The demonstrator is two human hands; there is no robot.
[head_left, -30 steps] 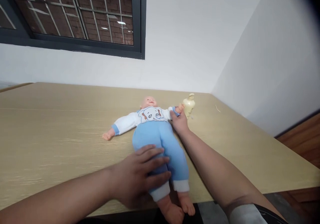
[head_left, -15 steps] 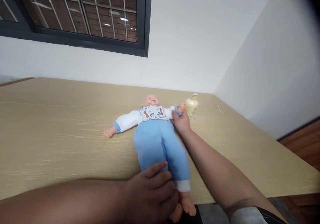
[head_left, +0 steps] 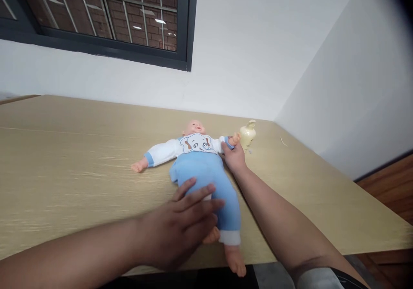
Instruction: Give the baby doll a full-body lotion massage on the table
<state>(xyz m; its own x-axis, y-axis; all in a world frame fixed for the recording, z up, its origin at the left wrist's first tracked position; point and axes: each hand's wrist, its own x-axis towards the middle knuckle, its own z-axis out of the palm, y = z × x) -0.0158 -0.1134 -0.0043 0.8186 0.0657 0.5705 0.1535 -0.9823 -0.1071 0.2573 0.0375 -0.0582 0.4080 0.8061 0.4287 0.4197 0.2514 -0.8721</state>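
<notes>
Doll (head_left: pixel 200 164) gripped at one wrist by the right hand (head_left: pixel 235 156).
Right hand is closed on the doll's blue cuff, thumb along the near side; the rest of the fingers are hidden. Left hand (head_left: pixel 180 226) lies palm down over one blue leg, fingers spread; its thumb and palm are hidden – whether it also grips cannot be told. That leg's foot shows below the fingers; the other foot reaches the near edge of the table (head_left: pixel 80 168). Doll lies face up, head away, free arm stretched out to the left. Bottle (head_left: pixel 248 133) stands just beyond the right hand, partly covered by it. Farther right, a pale strand (head_left: pixel 283 141). Behind – white wall (head_left: pixel 235 56), barred window (head_left: pixel 189 26).
</notes>
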